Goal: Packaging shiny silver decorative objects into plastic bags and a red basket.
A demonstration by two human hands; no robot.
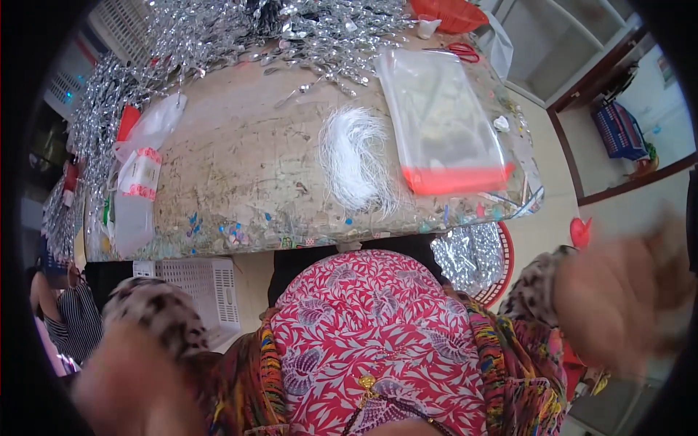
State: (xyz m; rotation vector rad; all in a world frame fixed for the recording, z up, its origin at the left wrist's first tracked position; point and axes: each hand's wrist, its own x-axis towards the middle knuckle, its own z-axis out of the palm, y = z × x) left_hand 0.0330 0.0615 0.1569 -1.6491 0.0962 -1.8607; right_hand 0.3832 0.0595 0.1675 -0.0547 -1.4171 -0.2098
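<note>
Both my hands are raised close to the camera, away from the table, and smeared by motion. My left hand point(127, 381) is at the lower left, its fingers not readable. At the right edge, my right hand point(618, 298) is blurred too, and I cannot make out anything in it. On the table lie a bundle of white strings point(355, 156) and, to its right, a stack of clear plastic bags point(443, 109) with a red band along the near edge. Silver tinsel-like strands point(283, 29) are heaped along the far side and hang over the left edge.
A worn table point(240, 138) spans the middle. Red-handled scissors point(463, 51) and a red basket point(451, 14) are at its far right; plastic packaging point(138, 178) lies at its left. Below stand a white crate point(225, 291) and a red-rimmed basket point(504, 254) of silver material.
</note>
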